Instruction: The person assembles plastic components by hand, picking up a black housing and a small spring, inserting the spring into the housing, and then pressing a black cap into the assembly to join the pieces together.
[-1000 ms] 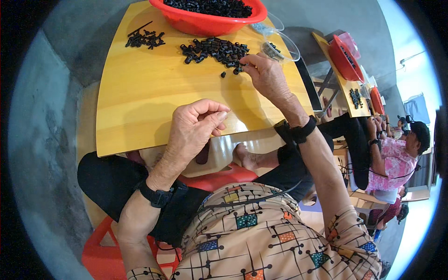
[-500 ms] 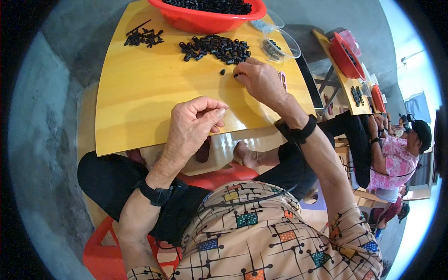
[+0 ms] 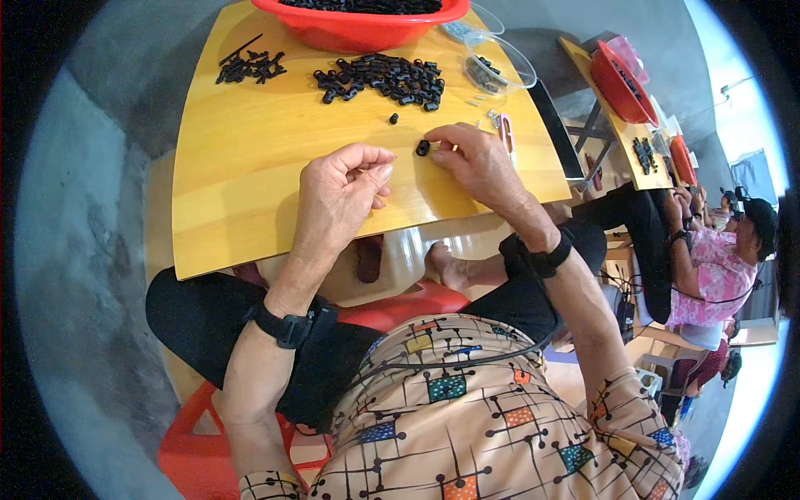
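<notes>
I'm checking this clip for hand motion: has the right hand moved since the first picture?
Yes: judged against the red basin, the right hand has moved away from it, toward the near edge of the yellow table.

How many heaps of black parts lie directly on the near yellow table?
2: a smaller heap at the far left, and a larger heap in front of the red basin. The basin may hide more.

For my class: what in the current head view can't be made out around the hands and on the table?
All in the head view:
- Left hand: its curled fingers hide the palm.
- Black piece by the right hand: too small for fine detail.
- Middle heap: overlapping black pieces hide those beneath.
- Red basin: far side cut off by the top edge.
</notes>
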`<state>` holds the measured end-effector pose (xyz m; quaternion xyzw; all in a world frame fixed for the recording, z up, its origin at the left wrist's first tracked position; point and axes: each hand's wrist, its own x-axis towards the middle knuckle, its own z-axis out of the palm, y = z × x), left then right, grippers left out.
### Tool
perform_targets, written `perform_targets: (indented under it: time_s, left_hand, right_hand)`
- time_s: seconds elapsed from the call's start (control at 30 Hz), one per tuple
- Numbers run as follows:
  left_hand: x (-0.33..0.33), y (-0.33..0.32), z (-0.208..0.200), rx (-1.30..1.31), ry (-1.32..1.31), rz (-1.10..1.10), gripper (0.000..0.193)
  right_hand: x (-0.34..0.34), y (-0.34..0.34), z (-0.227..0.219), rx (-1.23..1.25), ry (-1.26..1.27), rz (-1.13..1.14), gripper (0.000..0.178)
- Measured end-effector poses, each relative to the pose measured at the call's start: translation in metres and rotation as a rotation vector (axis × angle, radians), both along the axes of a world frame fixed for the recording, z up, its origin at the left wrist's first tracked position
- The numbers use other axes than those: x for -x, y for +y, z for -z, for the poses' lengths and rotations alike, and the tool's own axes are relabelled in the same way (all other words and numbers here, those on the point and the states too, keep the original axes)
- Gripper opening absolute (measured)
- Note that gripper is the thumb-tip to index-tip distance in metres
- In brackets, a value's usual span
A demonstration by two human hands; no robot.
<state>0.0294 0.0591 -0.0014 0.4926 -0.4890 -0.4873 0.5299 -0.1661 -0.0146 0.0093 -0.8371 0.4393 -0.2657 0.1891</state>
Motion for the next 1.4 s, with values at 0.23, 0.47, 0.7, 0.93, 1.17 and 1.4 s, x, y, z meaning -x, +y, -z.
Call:
perform_targets:
  time_s: [0.23,0.47,0.7,0.93,1.17,1.4]
  left_hand:
    - [0.004,-0.011,0.006,0.053,-0.218,-0.027,0.021]
    - [0.004,-0.019,0.014,0.323,-0.463,-0.134,0.022]
    - [0.007,-0.017,0.004,0.387,-0.86,-0.083,0.018]
    - [0.006,-0.011,0.007,0.274,-0.453,-0.095,0.015]
    - [0.003,-0.001,0.001,0.078,0.053,0.026,0.019]
    - [-0.003,0.008,-0.005,-0.118,0.361,0.13,0.02]
  right_hand:
    - [-0.022,0.011,0.0,0.11,0.069,-0.109,0.012]
    - [-0.027,0.02,0.003,0.004,-0.129,-0.062,0.017]
    - [-0.005,0.028,0.022,-0.303,-0.467,0.091,0.019]
    - [-0.006,0.037,0.018,-0.35,-0.601,0.09,0.015]
    - [-0.008,0.047,0.015,-0.471,-0.709,0.055,0.014]
    - [-0.021,0.068,0.001,-0.589,-0.805,-0.022,0.016]
